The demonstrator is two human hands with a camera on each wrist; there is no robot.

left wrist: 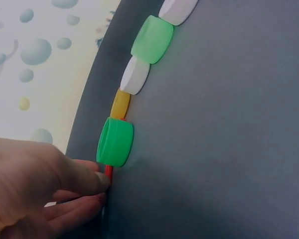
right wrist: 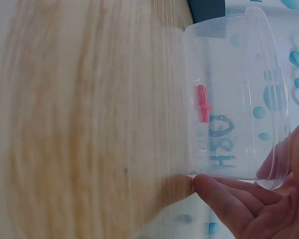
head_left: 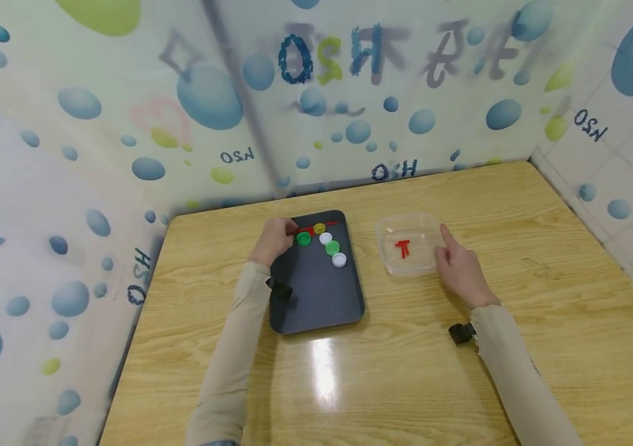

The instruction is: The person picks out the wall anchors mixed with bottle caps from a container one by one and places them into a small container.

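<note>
In the head view, my left hand (head_left: 274, 240) is over the top left of a dark grey tray (head_left: 316, 297). Thumb and fingertips pinch a thin red stick (left wrist: 108, 172), right beside a dark green bottle cap (left wrist: 118, 143). From there a curved row runs on: a yellow cap (head_left: 319, 228), a white cap (head_left: 325, 238), a light green cap (head_left: 332, 248) and another white cap (head_left: 339, 259). My right hand (head_left: 461, 272) holds the right wall of a clear plastic container (head_left: 397, 270), index finger stretched along it. Several short red sticks (head_left: 402, 247) lie inside.
Tray and container stand side by side on a wooden table (head_left: 405, 359), with a gap between them. A further red stick (head_left: 332, 223) lies near the tray's far edge. Behind the table rises a wall (head_left: 344, 148) with blue and green spots.
</note>
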